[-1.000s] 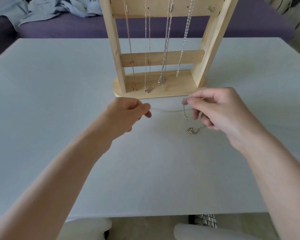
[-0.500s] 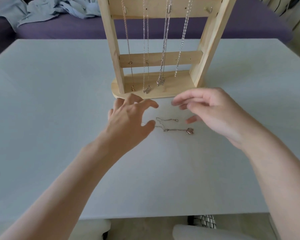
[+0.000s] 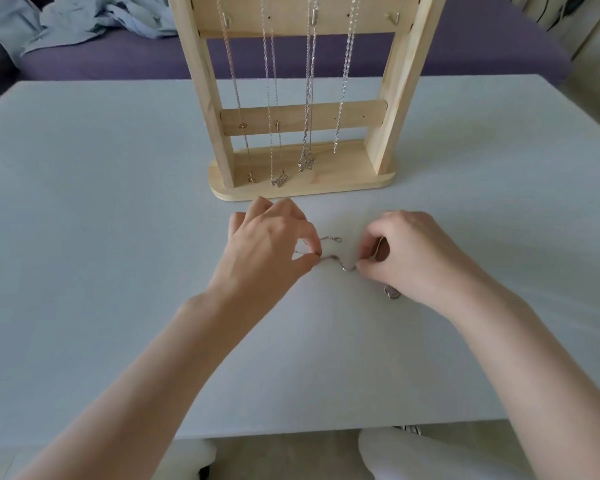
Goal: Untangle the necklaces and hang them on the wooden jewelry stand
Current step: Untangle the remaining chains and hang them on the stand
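A thin silver necklace lies on the white table just in front of the wooden jewelry stand. My left hand pinches one part of its chain between thumb and forefinger. My right hand pinches the chain a short way to the right, fingers curled. The clasp end lies loose between the hands, and the pendant peeks out beneath my right hand. Several necklaces hang from the stand's top bar, while its rightmost hook is bare.
A purple sofa runs behind the table, with crumpled light blue cloth on its left part. The table's near edge is close to my body, with my knees below it.
One second ago both hands held the chain stretched above the table. It then dropped onto the table with both hands open, and now both hands pinch it again where it lies.
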### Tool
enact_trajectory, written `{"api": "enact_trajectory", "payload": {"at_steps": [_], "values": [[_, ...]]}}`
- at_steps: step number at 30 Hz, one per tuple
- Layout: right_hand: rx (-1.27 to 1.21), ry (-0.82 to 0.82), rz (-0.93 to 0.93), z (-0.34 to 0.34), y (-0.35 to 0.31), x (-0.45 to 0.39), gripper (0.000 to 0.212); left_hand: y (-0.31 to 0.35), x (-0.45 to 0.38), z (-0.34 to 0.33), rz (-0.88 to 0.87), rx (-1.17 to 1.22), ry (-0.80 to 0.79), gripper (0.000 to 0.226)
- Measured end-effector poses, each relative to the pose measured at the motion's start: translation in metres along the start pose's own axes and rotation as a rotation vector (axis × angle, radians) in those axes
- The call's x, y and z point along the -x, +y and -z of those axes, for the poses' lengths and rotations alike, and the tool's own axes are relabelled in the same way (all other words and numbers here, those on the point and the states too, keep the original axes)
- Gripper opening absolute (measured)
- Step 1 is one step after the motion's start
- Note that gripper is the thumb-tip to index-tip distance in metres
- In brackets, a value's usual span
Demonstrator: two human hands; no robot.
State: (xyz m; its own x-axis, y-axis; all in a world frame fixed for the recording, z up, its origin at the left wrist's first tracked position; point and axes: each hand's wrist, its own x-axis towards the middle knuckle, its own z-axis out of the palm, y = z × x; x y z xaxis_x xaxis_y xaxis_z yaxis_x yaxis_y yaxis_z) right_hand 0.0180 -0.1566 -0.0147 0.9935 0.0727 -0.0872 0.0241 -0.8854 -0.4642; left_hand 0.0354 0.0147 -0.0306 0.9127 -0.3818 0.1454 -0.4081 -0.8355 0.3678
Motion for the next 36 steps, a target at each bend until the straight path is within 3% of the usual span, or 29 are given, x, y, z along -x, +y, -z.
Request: {"api": "enact_trajectory", "payload": {"at_steps": [6, 14, 17, 21, 24, 31, 36], "values": [[-0.071, 0.081, 0.053, -0.003, -0.010, 0.000, 0.009, 0.001, 0.001, -0.001, -0.011, -0.014, 0.015, 0.006], [0.067, 0.116, 0.180, -0.021, -0.017, -0.006, 0.009, -0.001, 0.001, 0.000, -0.005, 0.010, 0.009, 0.006], [0.062, 0.125, 0.183, -0.022, -0.018, -0.006, 0.005, 0.001, 0.001, 0.008, 0.114, 0.219, 0.040, 0.004], [-0.225, 0.204, 0.116, -0.010, -0.019, -0.006, 0.013, 0.007, 0.002, 0.019, 0.354, 0.679, -0.095, 0.012], [-0.308, 0.232, 0.161, -0.008, -0.022, -0.006, 0.015, 0.008, 0.002, 0.025, 0.463, 0.866, -0.161, 0.009], [-0.314, 0.277, 0.311, -0.010, -0.020, -0.006, 0.012, 0.006, 0.001, 0.028, 0.481, 0.878, -0.167, 0.010], [-0.339, 0.252, 0.311, -0.008, -0.021, -0.006, 0.020, 0.007, -0.001, 0.029, 0.481, 0.879, -0.155, 0.011]]}}
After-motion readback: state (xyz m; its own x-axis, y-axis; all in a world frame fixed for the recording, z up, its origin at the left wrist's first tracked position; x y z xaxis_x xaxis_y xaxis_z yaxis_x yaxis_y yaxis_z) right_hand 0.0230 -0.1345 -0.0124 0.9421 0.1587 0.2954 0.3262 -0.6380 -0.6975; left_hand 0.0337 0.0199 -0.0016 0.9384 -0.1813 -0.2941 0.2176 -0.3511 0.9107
